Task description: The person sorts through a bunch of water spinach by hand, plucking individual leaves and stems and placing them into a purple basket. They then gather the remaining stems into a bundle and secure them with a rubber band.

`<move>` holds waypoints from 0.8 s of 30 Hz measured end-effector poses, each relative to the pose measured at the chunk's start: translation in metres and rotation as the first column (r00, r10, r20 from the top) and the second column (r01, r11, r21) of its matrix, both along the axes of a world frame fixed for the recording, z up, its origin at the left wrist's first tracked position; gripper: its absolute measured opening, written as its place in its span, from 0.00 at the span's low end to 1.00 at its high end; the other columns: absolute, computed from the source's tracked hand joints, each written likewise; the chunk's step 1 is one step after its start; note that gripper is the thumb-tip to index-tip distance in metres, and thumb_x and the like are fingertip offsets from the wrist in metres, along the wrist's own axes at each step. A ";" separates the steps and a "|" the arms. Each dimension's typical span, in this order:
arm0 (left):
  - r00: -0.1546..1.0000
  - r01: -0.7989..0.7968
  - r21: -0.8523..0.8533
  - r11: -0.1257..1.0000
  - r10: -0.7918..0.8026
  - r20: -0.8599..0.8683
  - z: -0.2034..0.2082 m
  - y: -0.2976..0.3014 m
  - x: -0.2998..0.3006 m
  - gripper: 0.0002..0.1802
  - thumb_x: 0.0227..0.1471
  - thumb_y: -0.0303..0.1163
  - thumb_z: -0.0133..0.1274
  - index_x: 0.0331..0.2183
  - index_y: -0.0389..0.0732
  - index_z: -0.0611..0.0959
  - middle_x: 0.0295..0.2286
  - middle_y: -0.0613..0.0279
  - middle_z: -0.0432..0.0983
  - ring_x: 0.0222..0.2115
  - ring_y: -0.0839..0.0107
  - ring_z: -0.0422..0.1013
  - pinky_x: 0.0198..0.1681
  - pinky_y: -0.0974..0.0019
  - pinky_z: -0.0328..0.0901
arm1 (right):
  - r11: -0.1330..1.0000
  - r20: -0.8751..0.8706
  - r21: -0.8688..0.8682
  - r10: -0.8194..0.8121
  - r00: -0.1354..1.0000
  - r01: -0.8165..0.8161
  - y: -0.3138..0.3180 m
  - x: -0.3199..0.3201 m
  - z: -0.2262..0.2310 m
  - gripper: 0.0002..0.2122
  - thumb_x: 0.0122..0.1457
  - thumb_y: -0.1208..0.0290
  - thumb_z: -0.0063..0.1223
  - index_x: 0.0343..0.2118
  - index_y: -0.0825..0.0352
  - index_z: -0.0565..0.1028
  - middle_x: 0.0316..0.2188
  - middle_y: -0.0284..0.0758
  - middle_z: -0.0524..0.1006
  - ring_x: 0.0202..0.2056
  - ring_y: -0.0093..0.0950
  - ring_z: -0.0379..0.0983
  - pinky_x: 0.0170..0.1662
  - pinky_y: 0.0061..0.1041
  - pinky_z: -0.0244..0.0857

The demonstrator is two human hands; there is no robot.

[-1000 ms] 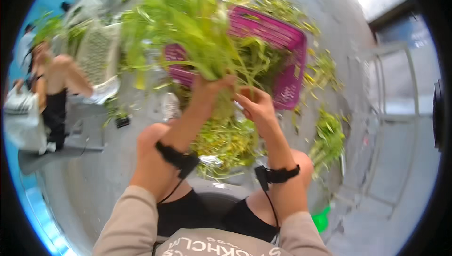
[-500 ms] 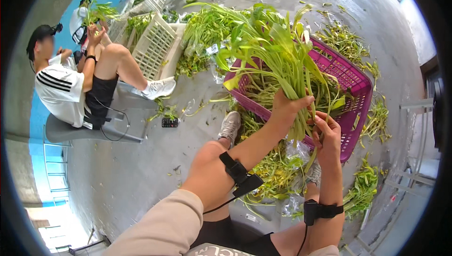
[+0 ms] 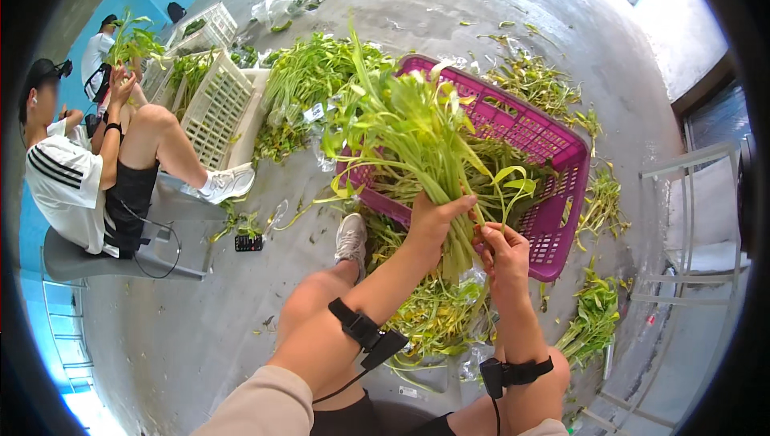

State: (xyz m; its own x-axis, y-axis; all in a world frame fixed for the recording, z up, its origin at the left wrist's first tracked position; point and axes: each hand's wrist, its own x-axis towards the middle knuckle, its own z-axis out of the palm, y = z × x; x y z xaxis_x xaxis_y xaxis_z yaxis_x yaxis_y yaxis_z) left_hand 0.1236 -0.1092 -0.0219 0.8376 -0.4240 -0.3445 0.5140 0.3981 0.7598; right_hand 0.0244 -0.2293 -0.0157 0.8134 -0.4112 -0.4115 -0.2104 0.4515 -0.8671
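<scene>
My left hand (image 3: pixel 437 215) is wrapped round a thick bunch of long-stemmed leafy greens (image 3: pixel 437 139), which look like water spinach. The leaves fan up and away from me, and the stem ends hang below the fist. Close on its right, my right hand (image 3: pixel 505 255) is closed, thumb and fingers pinching a single leafy stem (image 3: pixel 507 195) that stands apart from the bunch. Both hands are over the near side of a magenta plastic basket (image 3: pixel 557 143). More greens (image 3: pixel 501 155) lie inside it, partly hidden by the bunch.
Yellowed trimmings (image 3: pixel 441 316) lie before the basket, with a small green bunch (image 3: pixel 593 316) to the right. A large heap of greens (image 3: pixel 321 75) and a white crate (image 3: pixel 216 107) stand far left. A seated co-worker (image 3: pixel 76 163) holds greens there. A metal frame (image 3: pixel 690 219) stands right.
The view has swung, so the scene sits further left. The pinched stem now stands out from the bunch, its leaves spread above my right fingers. My left hand keeps its hold.
</scene>
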 end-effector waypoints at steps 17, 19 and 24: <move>0.979 0.201 -0.056 0.978 -0.202 -0.010 0.002 -0.017 -0.016 0.15 0.49 0.24 0.64 0.41 0.35 0.81 0.34 0.61 0.80 0.33 0.71 0.78 0.35 0.66 0.73 | 0.993 0.059 0.114 -0.022 0.998 0.016 -0.017 -0.009 0.005 0.07 0.60 0.75 0.57 0.38 0.72 0.79 0.28 0.34 0.81 0.14 0.10 0.58 0.17 0.14 0.48; 0.983 0.180 -0.075 0.981 -0.181 -0.010 0.006 -0.014 -0.018 0.14 0.49 0.24 0.64 0.40 0.36 0.81 0.33 0.61 0.80 0.31 0.71 0.78 0.34 0.66 0.73 | 0.993 0.065 0.116 -0.041 0.997 0.033 -0.015 -0.011 0.007 0.07 0.59 0.75 0.58 0.38 0.72 0.79 0.27 0.34 0.81 0.15 0.10 0.59 0.17 0.14 0.48; 0.979 0.205 -0.053 0.977 -0.206 -0.013 -0.001 -0.022 -0.032 0.14 0.47 0.25 0.65 0.39 0.36 0.81 0.32 0.62 0.80 0.31 0.73 0.77 0.35 0.68 0.71 | 0.986 0.021 0.113 -0.128 0.992 0.124 -0.017 -0.020 0.009 0.04 0.58 0.77 0.58 0.34 0.72 0.77 0.25 0.33 0.77 0.13 0.12 0.58 0.16 0.13 0.46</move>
State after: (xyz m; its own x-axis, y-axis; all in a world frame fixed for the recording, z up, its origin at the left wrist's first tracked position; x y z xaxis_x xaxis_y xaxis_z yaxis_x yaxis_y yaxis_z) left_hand 0.0914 -0.1316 -0.0230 0.7247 -0.6035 -0.3326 0.6024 0.3205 0.7310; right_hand 0.0041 -0.2463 -0.0065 0.7698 -0.4640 -0.4383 -0.1220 0.5670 -0.8146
